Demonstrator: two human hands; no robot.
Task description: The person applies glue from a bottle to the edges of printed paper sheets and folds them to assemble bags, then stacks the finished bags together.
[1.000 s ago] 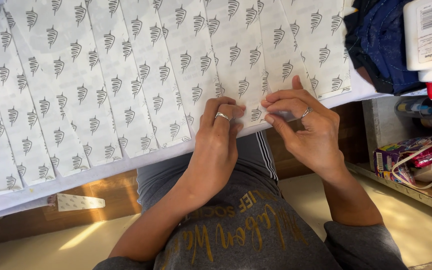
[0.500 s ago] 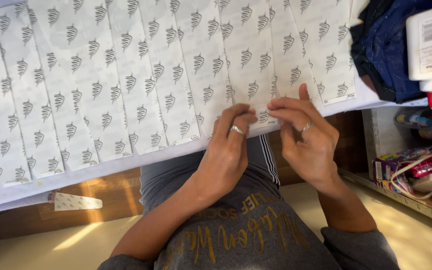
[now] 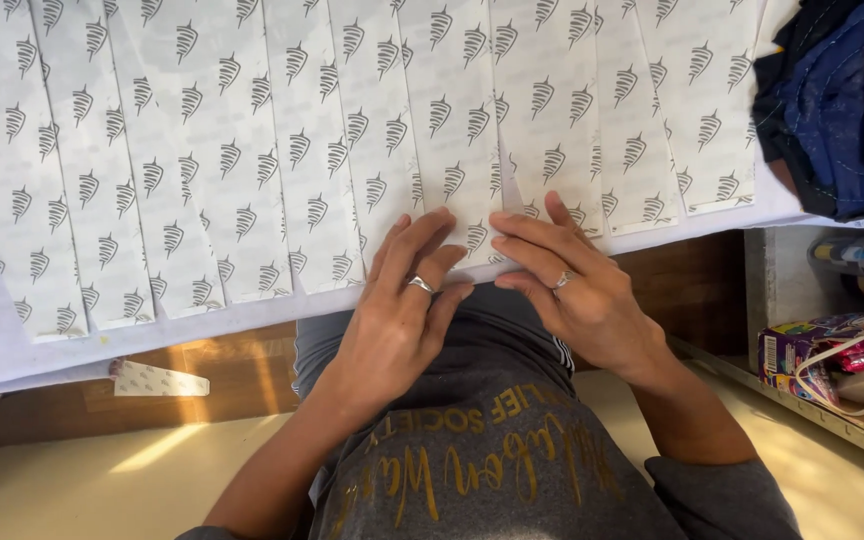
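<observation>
Both hands [image 3: 492,290] press lengthwise, perhaps upright strip [image 3: 457,130].

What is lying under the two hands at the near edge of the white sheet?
Under the left hand and right hand lie the lower ends of patterned white strips, stuck side by side on the white sheet. The fingers cover the strip ends, so whether any is lifted cannot be seen.
</observation>
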